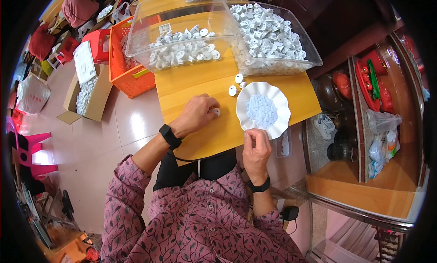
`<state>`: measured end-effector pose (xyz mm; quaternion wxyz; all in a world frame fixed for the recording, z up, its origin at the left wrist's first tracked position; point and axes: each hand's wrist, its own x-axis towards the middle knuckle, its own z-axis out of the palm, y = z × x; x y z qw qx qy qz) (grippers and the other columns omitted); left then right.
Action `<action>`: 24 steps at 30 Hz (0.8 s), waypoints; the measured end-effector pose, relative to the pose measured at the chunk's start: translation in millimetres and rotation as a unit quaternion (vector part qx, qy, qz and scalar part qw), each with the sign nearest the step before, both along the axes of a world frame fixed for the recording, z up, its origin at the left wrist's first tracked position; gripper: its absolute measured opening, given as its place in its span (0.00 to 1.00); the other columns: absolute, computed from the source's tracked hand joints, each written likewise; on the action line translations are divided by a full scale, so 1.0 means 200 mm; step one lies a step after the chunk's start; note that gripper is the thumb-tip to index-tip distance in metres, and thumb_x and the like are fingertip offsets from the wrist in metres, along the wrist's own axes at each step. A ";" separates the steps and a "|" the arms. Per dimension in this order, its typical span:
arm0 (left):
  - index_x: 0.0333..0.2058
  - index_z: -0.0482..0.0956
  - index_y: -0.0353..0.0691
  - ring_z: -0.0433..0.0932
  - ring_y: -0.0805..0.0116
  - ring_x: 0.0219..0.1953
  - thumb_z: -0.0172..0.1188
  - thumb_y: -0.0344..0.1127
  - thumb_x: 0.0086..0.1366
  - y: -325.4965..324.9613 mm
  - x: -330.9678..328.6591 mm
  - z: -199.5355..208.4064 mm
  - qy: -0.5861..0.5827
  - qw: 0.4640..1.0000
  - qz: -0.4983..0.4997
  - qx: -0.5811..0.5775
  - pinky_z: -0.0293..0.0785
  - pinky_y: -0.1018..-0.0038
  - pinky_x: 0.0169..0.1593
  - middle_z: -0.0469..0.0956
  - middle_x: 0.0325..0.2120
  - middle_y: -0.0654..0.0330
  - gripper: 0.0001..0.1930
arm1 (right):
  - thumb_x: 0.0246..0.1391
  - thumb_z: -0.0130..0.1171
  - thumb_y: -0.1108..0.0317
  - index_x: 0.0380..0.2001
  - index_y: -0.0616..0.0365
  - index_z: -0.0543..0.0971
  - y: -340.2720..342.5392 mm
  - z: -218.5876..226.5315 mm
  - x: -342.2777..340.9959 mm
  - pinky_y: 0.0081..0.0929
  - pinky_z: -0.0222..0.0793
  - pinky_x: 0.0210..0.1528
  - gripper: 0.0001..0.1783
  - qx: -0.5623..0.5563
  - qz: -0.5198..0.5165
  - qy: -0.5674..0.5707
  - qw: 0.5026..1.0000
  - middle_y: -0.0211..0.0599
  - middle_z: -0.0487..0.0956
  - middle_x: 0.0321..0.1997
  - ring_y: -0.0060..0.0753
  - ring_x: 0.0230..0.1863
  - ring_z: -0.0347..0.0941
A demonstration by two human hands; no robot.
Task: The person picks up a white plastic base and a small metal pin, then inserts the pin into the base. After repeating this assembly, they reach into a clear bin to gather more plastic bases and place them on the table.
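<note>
My left hand (196, 115) rests over the yellow tabletop (191, 85), its fingers curled round a small white plastic part (216, 111) with a round face. To the right, my right hand (257, 153) is at the near rim of a white scalloped plate (241, 113), thumb and forefinger pinched together; what they hold, if anything, is too small to make out. Many tiny pale bluish-white pieces (261, 110) lie heaped in the plate. Just left of the plate's far rim sit several loose white parts (233, 90) of the same kind.
Two clear plastic bins, left (136, 40) and right (314, 58), hold many white parts at the table's far side. An orange crate (132, 83) and an open cardboard box (104, 92) stand left. Shelves (364, 167) rise at right. Other people (79, 8) sit at far left.
</note>
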<state>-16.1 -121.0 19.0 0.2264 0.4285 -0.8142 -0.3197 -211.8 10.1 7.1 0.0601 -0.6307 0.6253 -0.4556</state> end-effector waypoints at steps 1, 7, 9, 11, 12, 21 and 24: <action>0.40 0.82 0.32 0.81 0.58 0.32 0.65 0.30 0.56 0.01 0.01 0.01 -0.001 1.000 -0.010 0.014 0.77 0.68 0.38 0.80 0.30 0.49 0.13 | 0.53 0.62 0.80 0.35 0.60 0.77 0.01 0.00 0.01 0.30 0.71 0.36 0.06 0.019 0.007 -0.070 0.997 0.39 0.78 0.33 0.37 0.33 0.75; 0.41 0.82 0.32 0.79 0.73 0.32 0.65 0.31 0.62 0.14 0.08 0.15 0.095 0.983 0.013 0.156 0.76 0.75 0.38 0.82 0.32 0.58 0.11 | 0.57 0.62 0.77 0.39 0.64 0.78 0.03 0.05 0.07 0.17 0.71 0.38 0.07 0.094 0.021 -0.334 0.938 0.30 0.81 0.33 0.16 0.34 0.73; 0.42 0.82 0.32 0.78 0.75 0.33 0.65 0.31 0.63 0.20 0.10 0.20 0.119 0.974 0.025 0.190 0.76 0.76 0.39 0.82 0.33 0.61 0.11 | 0.57 0.62 0.78 0.41 0.66 0.78 0.04 0.07 0.08 0.17 0.71 0.40 0.09 0.119 0.032 -0.369 0.921 0.31 0.80 0.34 0.16 0.36 0.74; 0.43 0.81 0.32 0.78 0.77 0.33 0.64 0.30 0.64 0.24 0.11 0.22 0.139 0.963 0.036 0.227 0.76 0.77 0.39 0.81 0.33 0.63 0.11 | 0.57 0.61 0.78 0.43 0.67 0.79 0.04 0.05 0.07 0.16 0.71 0.43 0.10 0.145 0.039 -0.407 0.901 0.31 0.80 0.35 0.16 0.37 0.74; 0.45 0.80 0.32 0.77 0.78 0.33 0.64 0.30 0.64 0.27 0.13 0.23 0.187 0.941 0.043 0.277 0.76 0.78 0.39 0.81 0.33 0.63 0.12 | 0.58 0.61 0.77 0.45 0.66 0.79 0.04 0.04 0.07 0.16 0.71 0.41 0.11 0.152 0.050 -0.409 0.898 0.30 0.80 0.35 0.15 0.36 0.74; 0.50 0.77 0.32 0.80 0.74 0.37 0.61 0.29 0.67 0.42 0.21 0.12 0.418 0.780 0.050 0.463 0.79 0.78 0.44 0.80 0.38 0.60 0.15 | 0.62 0.57 0.75 0.48 0.66 0.78 0.06 0.08 0.14 0.18 0.74 0.42 0.12 0.183 0.075 -0.438 0.877 0.34 0.81 0.38 0.19 0.37 0.76; 0.53 0.75 0.31 0.81 0.71 0.39 0.60 0.29 0.67 0.47 0.20 0.05 0.499 0.698 0.044 0.512 0.80 0.77 0.46 0.80 0.40 0.58 0.17 | 0.62 0.57 0.75 0.49 0.67 0.78 0.06 0.11 0.17 0.18 0.73 0.43 0.13 0.187 0.071 -0.420 0.885 0.34 0.81 0.38 0.19 0.36 0.76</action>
